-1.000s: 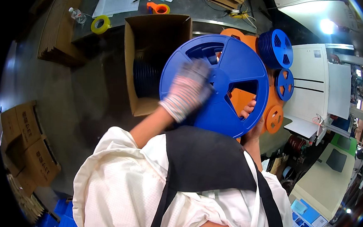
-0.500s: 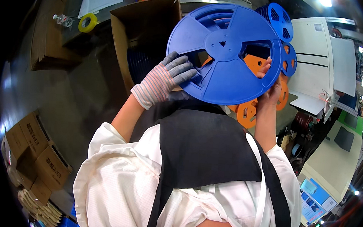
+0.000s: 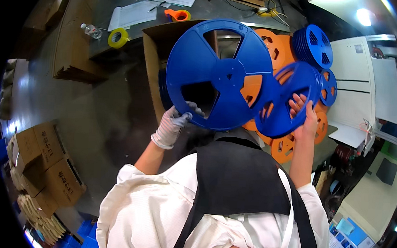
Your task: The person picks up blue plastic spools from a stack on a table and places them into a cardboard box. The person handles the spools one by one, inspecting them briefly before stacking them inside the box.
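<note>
My left hand (image 3: 168, 127), in a striped grey-tipped glove, grips the lower left rim of a large blue plastic reel (image 3: 223, 82). Its face is turned up, with wide cut-out windows around a hub. In my bare right hand (image 3: 305, 119) is a second blue reel (image 3: 278, 122), tilted and partly blurred, its left part close to or behind the first. My right fingers reach through one of its windows. Below and behind both reels lie several orange reels (image 3: 282, 148). An open cardboard box (image 3: 151, 66) stands beyond the left reel, mostly hidden by it.
Stacked blue reels (image 3: 314, 44) stand at the far right, beside a white panel (image 3: 353, 83). Yellow tape (image 3: 118, 38), a plastic bottle (image 3: 91, 31), an orange tape dispenser (image 3: 180, 15) and papers (image 3: 132, 15) lie on the dark table. Cardboard boxes (image 3: 51, 160) sit at the left.
The reels held together between my hands are now apart, one in each hand. The left reel has turned and shifted left; the right one tilts away to the right. The view has shifted slightly.
</note>
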A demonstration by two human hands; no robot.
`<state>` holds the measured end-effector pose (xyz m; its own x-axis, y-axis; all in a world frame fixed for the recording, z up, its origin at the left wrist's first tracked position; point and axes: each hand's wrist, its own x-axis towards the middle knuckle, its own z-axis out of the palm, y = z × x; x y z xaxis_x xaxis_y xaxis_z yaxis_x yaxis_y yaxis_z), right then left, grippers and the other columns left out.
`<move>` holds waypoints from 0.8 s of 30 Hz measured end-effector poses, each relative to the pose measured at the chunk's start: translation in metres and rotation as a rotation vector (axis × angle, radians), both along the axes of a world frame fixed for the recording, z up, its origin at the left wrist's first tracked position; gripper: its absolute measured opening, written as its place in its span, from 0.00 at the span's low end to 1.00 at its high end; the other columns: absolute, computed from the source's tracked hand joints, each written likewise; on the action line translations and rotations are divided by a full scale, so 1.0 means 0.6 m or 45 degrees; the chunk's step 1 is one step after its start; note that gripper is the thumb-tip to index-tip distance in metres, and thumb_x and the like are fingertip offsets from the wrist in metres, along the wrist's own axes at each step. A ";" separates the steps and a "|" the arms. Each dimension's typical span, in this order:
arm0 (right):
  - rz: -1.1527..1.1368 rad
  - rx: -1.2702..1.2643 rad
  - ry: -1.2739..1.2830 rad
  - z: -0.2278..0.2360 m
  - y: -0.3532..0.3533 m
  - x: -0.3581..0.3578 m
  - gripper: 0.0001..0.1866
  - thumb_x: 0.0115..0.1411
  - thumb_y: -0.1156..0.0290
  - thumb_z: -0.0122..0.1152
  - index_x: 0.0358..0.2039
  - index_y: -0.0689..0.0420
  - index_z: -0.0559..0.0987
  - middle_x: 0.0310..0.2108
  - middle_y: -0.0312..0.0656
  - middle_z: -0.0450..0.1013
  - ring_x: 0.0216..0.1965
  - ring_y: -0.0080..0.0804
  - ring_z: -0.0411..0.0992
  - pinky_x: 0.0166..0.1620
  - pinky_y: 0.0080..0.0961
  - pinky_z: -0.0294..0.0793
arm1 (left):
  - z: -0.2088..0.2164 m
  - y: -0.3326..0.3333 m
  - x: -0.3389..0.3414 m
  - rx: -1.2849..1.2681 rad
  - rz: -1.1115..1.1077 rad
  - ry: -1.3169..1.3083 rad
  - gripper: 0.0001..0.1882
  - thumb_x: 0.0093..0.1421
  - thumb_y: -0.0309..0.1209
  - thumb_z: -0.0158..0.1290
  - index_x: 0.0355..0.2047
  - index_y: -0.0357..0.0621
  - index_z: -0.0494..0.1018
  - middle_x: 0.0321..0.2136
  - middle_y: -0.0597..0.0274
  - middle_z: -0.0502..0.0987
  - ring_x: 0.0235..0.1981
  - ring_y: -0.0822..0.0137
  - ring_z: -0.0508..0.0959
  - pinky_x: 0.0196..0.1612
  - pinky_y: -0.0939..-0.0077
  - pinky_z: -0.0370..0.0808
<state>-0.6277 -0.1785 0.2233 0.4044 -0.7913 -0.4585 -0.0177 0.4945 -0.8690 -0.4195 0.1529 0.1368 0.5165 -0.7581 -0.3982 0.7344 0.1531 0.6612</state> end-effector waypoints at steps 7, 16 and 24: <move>-0.164 0.103 -0.016 -0.029 -0.011 -0.061 0.20 0.69 0.57 0.45 0.52 0.59 0.69 0.47 0.43 0.74 0.44 0.30 0.75 0.39 0.22 0.74 | 0.001 0.023 -0.012 0.023 0.109 0.151 0.20 0.59 0.31 0.58 0.50 0.38 0.68 0.40 0.55 0.78 0.43 0.57 0.79 0.43 0.65 0.80; -0.152 0.261 -0.207 -0.059 -0.003 -0.084 0.22 0.68 0.54 0.47 0.51 0.60 0.69 0.45 0.43 0.74 0.42 0.32 0.75 0.39 0.23 0.77 | 0.000 0.034 0.020 0.117 0.161 0.120 0.20 0.60 0.27 0.55 0.51 0.37 0.66 0.41 0.55 0.77 0.45 0.52 0.78 0.46 0.54 0.80; -0.096 0.183 -0.127 -0.062 0.013 -0.093 0.20 0.67 0.56 0.49 0.48 0.60 0.71 0.37 0.39 0.74 0.35 0.28 0.72 0.36 0.23 0.73 | -0.045 0.000 0.065 0.332 0.164 -0.037 0.15 0.64 0.20 0.46 0.51 0.37 0.66 0.41 0.54 0.75 0.46 0.54 0.77 0.49 0.52 0.78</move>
